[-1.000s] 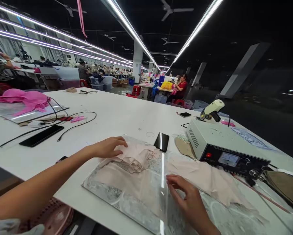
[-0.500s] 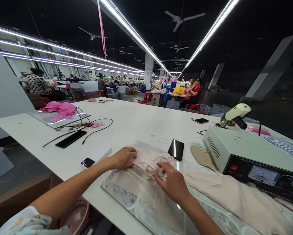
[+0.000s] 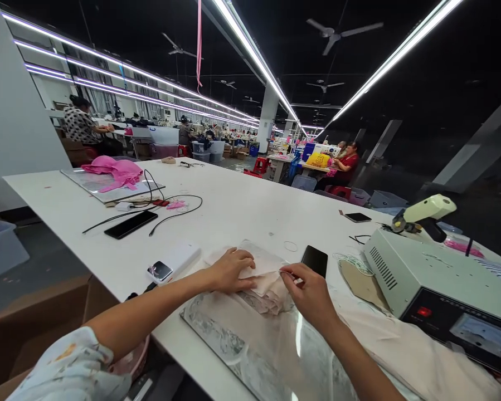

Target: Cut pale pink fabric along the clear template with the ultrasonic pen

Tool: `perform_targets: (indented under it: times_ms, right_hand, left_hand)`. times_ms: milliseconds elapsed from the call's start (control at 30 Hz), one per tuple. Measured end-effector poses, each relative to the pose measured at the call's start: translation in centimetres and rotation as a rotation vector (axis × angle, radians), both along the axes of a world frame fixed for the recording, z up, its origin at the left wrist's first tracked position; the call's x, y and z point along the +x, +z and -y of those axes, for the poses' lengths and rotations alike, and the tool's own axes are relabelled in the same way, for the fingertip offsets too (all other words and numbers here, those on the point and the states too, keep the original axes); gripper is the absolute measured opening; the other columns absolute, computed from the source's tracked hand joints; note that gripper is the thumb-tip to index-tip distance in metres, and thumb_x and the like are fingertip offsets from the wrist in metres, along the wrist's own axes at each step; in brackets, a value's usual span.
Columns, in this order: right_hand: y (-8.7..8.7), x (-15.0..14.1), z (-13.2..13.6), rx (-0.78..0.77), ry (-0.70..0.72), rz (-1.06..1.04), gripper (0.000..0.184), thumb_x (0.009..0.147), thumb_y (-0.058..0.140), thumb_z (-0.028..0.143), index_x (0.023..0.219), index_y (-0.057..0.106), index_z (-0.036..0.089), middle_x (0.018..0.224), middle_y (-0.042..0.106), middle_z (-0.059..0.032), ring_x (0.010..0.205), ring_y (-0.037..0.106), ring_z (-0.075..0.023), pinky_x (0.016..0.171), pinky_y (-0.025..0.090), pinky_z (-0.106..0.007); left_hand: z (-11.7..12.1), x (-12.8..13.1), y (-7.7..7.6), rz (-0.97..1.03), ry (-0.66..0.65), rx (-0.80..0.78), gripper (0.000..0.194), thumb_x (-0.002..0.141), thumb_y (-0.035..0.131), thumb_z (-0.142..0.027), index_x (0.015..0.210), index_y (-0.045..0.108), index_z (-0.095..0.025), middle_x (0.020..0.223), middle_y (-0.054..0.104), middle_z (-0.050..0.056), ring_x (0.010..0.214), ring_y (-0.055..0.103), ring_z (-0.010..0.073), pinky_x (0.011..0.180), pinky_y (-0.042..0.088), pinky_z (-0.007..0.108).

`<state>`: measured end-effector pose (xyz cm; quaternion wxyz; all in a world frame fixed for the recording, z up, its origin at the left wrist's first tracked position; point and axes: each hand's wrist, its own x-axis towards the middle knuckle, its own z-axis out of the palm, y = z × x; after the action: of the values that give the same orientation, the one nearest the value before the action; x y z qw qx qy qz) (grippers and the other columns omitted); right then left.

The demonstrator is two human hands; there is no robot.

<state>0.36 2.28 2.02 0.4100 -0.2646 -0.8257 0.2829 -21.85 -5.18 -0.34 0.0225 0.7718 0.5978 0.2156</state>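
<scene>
Cloth (image 3: 271, 298), pale and bunched in layers, lies toward the far edge of my clear board (image 3: 220, 328), by the near edge of the table (image 3: 242, 206). My left hand (image 3: 232, 270) rests on the pile, thumb and fingers apart; my right hand (image 3: 311, 292) has thumb and forefinger pinched together on the pile's right side. To handle it well, I should press lightly with the left, pinch shallowly and avoid dragging the lower layers into creases.

Pale pink fabric stack (image 3: 271, 298), loosely layered
Plies rumpled, near edge ruffled, right edge raised; located over a glossy, grey-patterned plate (image 3: 223, 335) on the tabletop (image 3: 242, 195).
</scene>
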Motion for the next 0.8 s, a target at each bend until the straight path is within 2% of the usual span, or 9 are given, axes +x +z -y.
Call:
perform_targets:
  times_ms: [133, 233, 300, 367, 433, 567, 633, 733, 800]
  right_hand:
    - [3.0, 0.2, 0.2, -0.086, -0.024, -0.107, 0.023, 0.079, 0.059, 0.04, 0.077, 0.07, 0.02, 0.079, 0.07, -0.0062, 0.067, 0.064, -0.0175, 0.056, 0.054, -0.027]
    - [5.0, 2.4, 1.2, -0.166, -0.047, -0.181, 0.027, 0.081, 0.06, 0.045, 0.081, 0.069, 0.019, 0.072, 0.069, -0.0053, 0.061, 0.064, -0.0163, 0.057, 0.056, -0.028]
    - [5.6, 4.5, 2.0, -0.22, -0.047, -0.217, 0.029, 0.082, 0.061, 0.047, 0.078, 0.067, 0.019, 0.065, 0.067, -0.0049, 0.059, 0.065, -0.0167, 0.057, 0.057, -0.029]
    - [5.4, 6.6, 2.6, -0.288, -0.045, -0.243, 0.031, 0.081, 0.064, 0.049, 0.079, 0.068, 0.018, 0.065, 0.067, -0.0055, 0.058, 0.064, -0.0168, 0.056, 0.057, -0.029]
    - [4.7, 8.3, 2.9, -0.457, -0.019, -0.261, 0.034, 0.076, 0.07, 0.05, 0.078, 0.069, 0.017, 0.067, 0.068, -0.0073, 0.057, 0.064, -0.0172, 0.053, 0.057, -0.028]
    - [2.6, 10.6, 2.4, -0.674, -0.026, -0.273, 0.037, 0.065, 0.079, 0.05, 0.071, 0.07, 0.015, 0.061, 0.067, -0.0087, 0.051, 0.064, -0.0196, 0.045, 0.055, -0.03]
    - [1.8, 11.5, 2.5, -0.661, -0.088, -0.332, 0.037, 0.066, 0.078, 0.052, 0.074, 0.07, 0.016, 0.06, 0.067, -0.0076, 0.055, 0.067, -0.0213, 0.049, 0.058, -0.032]
    - [0.1, 13.1, 3.7, -0.492, -0.201, -0.415, 0.026, 0.071, 0.076, 0.044, 0.084, 0.073, 0.022, 0.07, 0.071, -0.0056, 0.066, 0.071, -0.0214, 0.063, 0.062, -0.033]
    - [-1.6, 13.8, 5.0, -0.084, -0.173, -0.283, 0.011, 0.077, 0.071, 0.028, 0.087, 0.074, 0.026, 0.087, 0.075, -0.0066, 0.069, 0.072, -0.0208, 0.068, 0.063, -0.033]
  left_hand:
    - [-0.5, -0.2, 0.9, 0.074, 0.053, 0.026, 0.01, 0.091, 0.055, -0.022, 0.094, 0.063, -0.017, 0.104, 0.067, 0.009, 0.102, 0.061, 0.0236, 0.106, 0.035, 0.048]
    - [0.6, -1.2, 3.0, 0.158, 0.079, 0.034, 0.02, 0.096, 0.044, -0.025, 0.097, 0.062, -0.016, 0.098, 0.067, 0.009, 0.092, 0.061, 0.0206, 0.087, 0.047, 0.035]
    - [2.1, -1.7, 4.5, 0.207, 0.03, -0.013, 0.026, 0.098, 0.041, -0.031, 0.097, 0.063, -0.016, 0.094, 0.068, 0.005, 0.084, 0.062, 0.0171, 0.074, 0.048, 0.025]
    - [3.6, -1.7, 5.6, 0.234, -0.049, -0.089, 0.035, 0.099, 0.04, -0.038, 0.086, 0.063, -0.015, 0.079, 0.065, 0.001, 0.071, 0.059, 0.0132, 0.063, 0.046, 0.019]
    - [4.7, -1.1, 6.1, 0.242, -0.125, -0.16, 0.038, 0.098, 0.044, -0.041, 0.077, 0.062, -0.014, 0.071, 0.062, -0.001, 0.063, 0.055, 0.0107, 0.056, 0.042, 0.017]
    - [4.5, 0.7, 5.8, 0.232, -0.235, -0.217, 0.035, 0.095, 0.051, -0.038, 0.075, 0.066, -0.014, 0.076, 0.062, 0.002, 0.064, 0.055, 0.0105, 0.059, 0.042, 0.018]
    - [3.7, 1.3, 5.5, 0.246, -0.221, -0.173, 0.033, 0.097, 0.047, -0.036, 0.085, 0.069, -0.015, 0.086, 0.062, 0.005, 0.071, 0.056, 0.0125, 0.064, 0.044, 0.02]
    - [2.9, 1.2, 4.7, 0.132, -0.242, 0.008, 0.032, 0.101, 0.04, -0.03, 0.104, 0.069, -0.019, 0.096, 0.059, 0.009, 0.083, 0.057, 0.0164, 0.078, 0.047, 0.027]
    - [2.9, 0.8, 3.8, -0.057, -0.35, 0.112, 0.032, 0.101, 0.036, -0.023, 0.107, 0.067, -0.022, 0.093, 0.058, 0.009, 0.085, 0.056, 0.0182, 0.088, 0.046, 0.034]
